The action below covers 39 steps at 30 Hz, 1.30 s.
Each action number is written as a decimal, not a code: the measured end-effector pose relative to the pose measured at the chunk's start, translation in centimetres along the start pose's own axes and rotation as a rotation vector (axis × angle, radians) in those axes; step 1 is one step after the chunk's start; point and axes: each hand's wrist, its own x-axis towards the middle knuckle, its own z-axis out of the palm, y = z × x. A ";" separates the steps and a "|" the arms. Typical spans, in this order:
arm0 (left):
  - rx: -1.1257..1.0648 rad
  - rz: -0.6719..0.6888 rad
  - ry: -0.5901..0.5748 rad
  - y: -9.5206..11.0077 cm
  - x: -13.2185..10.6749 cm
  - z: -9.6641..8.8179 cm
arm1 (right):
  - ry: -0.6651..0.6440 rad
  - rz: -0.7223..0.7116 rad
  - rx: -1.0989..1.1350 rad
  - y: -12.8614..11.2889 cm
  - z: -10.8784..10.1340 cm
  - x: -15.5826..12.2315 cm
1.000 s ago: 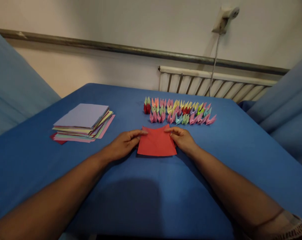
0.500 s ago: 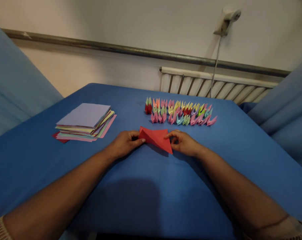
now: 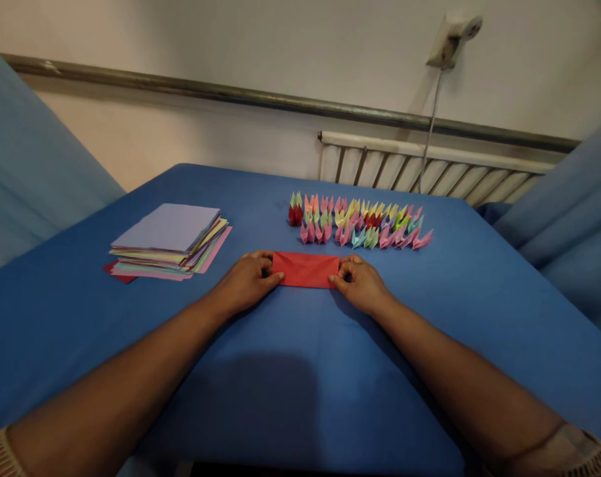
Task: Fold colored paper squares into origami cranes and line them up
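Between my hands is a sheet of red paper point(image 3: 306, 270), folded over into a long rectangle with faint creases across its face. My left hand point(image 3: 250, 279) pinches its left end, thumb in front and fingers behind. At the right end, my right hand point(image 3: 360, 281) grips it the same way, with the thumb at the lower corner. Beyond the paper stand rows of small folded paper figures point(image 3: 357, 226) in pink, yellow, green, red and blue, with pointed tips upward.
A stack of coloured paper sheets point(image 3: 165, 228), lilac on top, lies to the left on the blue table cover point(image 3: 260, 377). Behind the table are a radiator point(image 3: 380, 149) and a wall pipe point(image 3: 230, 93). Blue curtains point(image 3: 573, 218) hang at both sides.
The red paper was bent and twisted with a corner pointing down at the right; now it is a flat rectangle. My right hand has shifted slightly and its thumb now presses the lower corner.
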 end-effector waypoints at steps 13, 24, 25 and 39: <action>0.193 0.377 -0.213 3.0 -2.6 2.7 | -0.261 -0.351 -0.221 -3.4 0.4 -2.6; 0.376 0.162 -0.235 1.9 -2.8 2.6 | -0.194 -0.177 -0.337 -2.3 0.2 -1.5; 0.379 0.140 -0.220 1.8 -2.7 2.6 | -0.167 -0.152 -0.345 -2.0 0.1 -1.1; 0.354 0.328 -0.342 3.1 -3.5 2.9 | -0.094 -0.130 -0.321 -3.1 0.9 -1.6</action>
